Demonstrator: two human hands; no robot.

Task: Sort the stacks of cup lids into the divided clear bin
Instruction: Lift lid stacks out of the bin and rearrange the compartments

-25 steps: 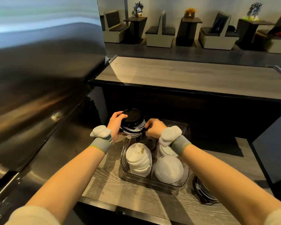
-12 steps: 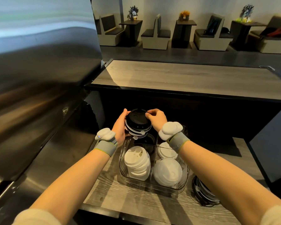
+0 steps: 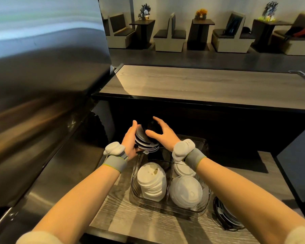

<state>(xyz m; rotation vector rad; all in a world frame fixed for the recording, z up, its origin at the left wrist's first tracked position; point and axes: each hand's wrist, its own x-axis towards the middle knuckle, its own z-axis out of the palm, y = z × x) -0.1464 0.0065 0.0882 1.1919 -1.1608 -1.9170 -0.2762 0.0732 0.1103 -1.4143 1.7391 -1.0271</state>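
Head view. The left hand (image 3: pixel 129 140) supports a tilted stack of black cup lids (image 3: pixel 145 140), with its palm and extended fingers laid along the stack's left side; its thumb is hidden. The right hand (image 3: pixel 163 135) is spread wide, fingers straight, reaching over the stack's right side and gripping nothing; whether its thumb touches the top lid cannot be told. The stack hangs just above the far-left compartment of the divided clear bin (image 3: pixel 169 207), which stands on the grey wood-grain counter (image 3: pixel 148 226). The near-left compartment holds leaning white flat lids (image 3: pixel 151 182), the near-right holds white domed lids (image 3: pixel 186 191), and the far-right holds more white lids (image 3: pixel 182 169). A second stack of black lids (image 3: pixel 225 217) lies on the counter just beside the bin's right wall. A stainless steel appliance (image 3: pixel 42 103) fills the left.
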